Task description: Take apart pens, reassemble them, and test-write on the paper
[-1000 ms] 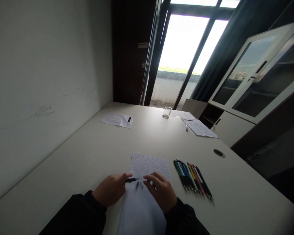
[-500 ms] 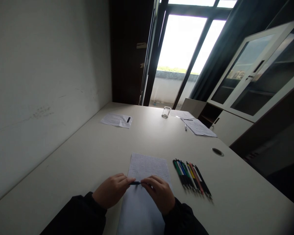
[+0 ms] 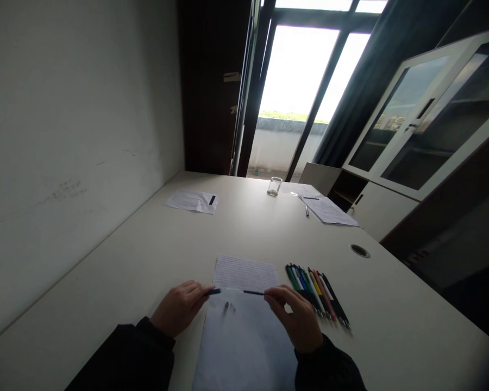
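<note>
My left hand [image 3: 179, 307] is closed on a dark pen barrel [image 3: 214, 291], whose end sticks out past the fingertips. Between finger and thumb, my right hand [image 3: 295, 315] pinches a thin pen refill [image 3: 253, 293]; its dark part lies nearest the fingers and a clear part points toward the barrel. Below them, a small dark-and-silver pen tip [image 3: 226, 306] and a tiny piece that looks like a spring [image 3: 232, 308] lie on the paper [image 3: 244, 347], which has lines of writing on its far part. A row of several colored pens [image 3: 318, 290] lies right of the paper, partly behind my right hand.
Farther back on the white table [image 3: 146, 255] are a glass [image 3: 274, 186], a crumpled sheet [image 3: 193, 201], a stack of papers [image 3: 330, 209] and a single pen [image 3: 307, 210]. A round cable hole [image 3: 359, 251] is at the right. The wall [image 3: 85, 136] borders the left side.
My right hand has moved right, away from my left hand, drawing the refill out of the barrel. The small pieces on the paper now show between the hands.
</note>
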Available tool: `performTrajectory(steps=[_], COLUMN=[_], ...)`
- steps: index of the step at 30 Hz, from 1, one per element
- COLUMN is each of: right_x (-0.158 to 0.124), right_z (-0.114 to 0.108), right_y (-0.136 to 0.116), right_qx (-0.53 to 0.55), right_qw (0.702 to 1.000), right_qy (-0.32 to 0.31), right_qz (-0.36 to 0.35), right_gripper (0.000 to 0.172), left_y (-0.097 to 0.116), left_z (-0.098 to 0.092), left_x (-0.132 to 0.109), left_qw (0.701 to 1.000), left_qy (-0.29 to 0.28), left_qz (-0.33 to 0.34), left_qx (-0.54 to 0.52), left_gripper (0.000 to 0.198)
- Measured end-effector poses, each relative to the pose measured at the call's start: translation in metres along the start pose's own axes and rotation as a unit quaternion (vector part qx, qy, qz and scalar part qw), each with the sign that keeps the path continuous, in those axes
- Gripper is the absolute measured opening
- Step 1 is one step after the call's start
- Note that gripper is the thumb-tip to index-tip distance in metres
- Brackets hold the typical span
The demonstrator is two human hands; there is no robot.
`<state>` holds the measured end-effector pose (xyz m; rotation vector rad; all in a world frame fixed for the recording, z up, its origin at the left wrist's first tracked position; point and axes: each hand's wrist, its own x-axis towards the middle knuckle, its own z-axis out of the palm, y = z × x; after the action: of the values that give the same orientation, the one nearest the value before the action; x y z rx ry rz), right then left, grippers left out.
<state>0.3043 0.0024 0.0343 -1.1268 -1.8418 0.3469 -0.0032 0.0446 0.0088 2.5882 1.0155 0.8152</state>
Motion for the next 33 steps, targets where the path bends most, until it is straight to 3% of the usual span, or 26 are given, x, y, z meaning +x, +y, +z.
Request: performTrajectory(steps=[4,9,19,24,33], right_x=[-0.013,-0.027,-0.03,-0.034,-0.035], right_z=[-0.013,-0.009,0.012,0.021,0.022], right_y=[0.002,0.0,-0.018,-0.023,-0.024], right_qx=[-0.019,-0.06,-0.233,-0.244,-0.217], right_qw=[1.0,0.996,0.937,0.922,0.926], right_qy=[0.02,-0.006,-0.171,-0.215,-0.236], right_qz=[-0.01,-0.066,-0.195,-0.211,-0.197], right_gripper=[0.009,0.013,0.013,0.013,0.0], left_y=[-0.001,-0.002,0.0,0.0,0.003], left_z=[0.001,0.004,0.003,0.003,0.0], left_x=[-0.002,-0.003,-0.002,-0.002,0.0], left_qw=[1.0,1.0,0.999,0.999,1.0], left_qy=[0.007,-0.003,-0.019,-0.028,-0.01], left_qz=[-0.016,-0.022,-0.037,-0.041,-0.023], left_qx=[-0.005,-0.008,-0.014,0.0,0.003], left_gripper=[0.029,0.029,0.03,0.031,0.03])
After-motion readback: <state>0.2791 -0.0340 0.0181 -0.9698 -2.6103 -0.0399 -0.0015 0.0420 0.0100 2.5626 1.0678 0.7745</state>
